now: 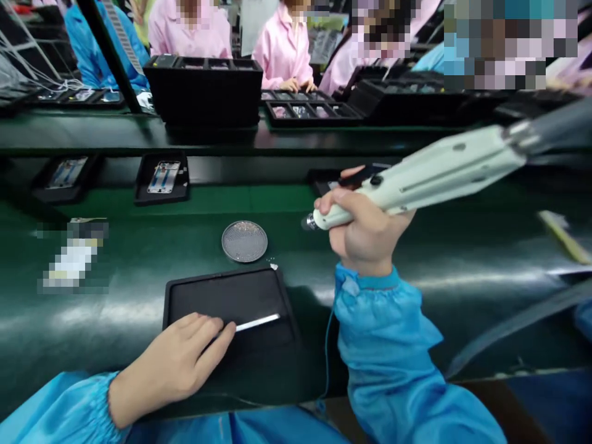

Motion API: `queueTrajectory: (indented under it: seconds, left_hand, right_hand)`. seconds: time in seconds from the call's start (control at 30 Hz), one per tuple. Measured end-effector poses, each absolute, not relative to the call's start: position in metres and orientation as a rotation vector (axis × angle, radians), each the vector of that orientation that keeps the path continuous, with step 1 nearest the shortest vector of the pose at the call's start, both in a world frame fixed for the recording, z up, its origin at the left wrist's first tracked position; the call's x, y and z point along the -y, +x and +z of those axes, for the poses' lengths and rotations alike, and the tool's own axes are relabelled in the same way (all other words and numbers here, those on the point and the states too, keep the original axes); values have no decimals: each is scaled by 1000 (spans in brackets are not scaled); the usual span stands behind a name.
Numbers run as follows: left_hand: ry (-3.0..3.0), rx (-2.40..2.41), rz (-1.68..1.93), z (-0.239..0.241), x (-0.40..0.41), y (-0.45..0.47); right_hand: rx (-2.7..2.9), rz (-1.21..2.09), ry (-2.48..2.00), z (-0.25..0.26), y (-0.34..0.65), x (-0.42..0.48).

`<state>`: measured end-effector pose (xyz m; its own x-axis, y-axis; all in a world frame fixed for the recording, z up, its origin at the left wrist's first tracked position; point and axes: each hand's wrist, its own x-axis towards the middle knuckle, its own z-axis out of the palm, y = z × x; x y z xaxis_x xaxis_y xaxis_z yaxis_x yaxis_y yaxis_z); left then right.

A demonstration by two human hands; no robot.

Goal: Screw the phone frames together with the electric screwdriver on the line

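Note:
My right hand (367, 231) is wrapped round the grip of a white electric screwdriver (435, 176), held above the green mat with its tip pointing left. Resting on the front edge of a black tray (231, 296), my left hand (178, 361) has its fingers together, pinching the end of a thin silvery strip (259, 322) that lies on the tray. Behind the tray sits a round metal screw dish (244, 240). Both arms wear blue sleeves.
Black trays with phone frames (163, 177) (65, 176) lie on the belt behind. A stack of black trays (206, 89) stands on the far shelf. People in pink and blue coats work across the line. A strap (513, 327) crosses the bench at right.

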<state>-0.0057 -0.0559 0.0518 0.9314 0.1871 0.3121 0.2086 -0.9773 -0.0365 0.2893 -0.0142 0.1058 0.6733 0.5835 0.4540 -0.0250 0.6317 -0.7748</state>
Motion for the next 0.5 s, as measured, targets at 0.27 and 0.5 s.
queueTrajectory:
  seconds: [0.27,0.5]
  left_hand:
    - [-3105,211,-331,60,58,-7]
    - [-3098,173,-296,62,57,-4]
  right_hand:
    - [854,374,-808,113,300,23]
    - [885,376,-759,114,298,26]
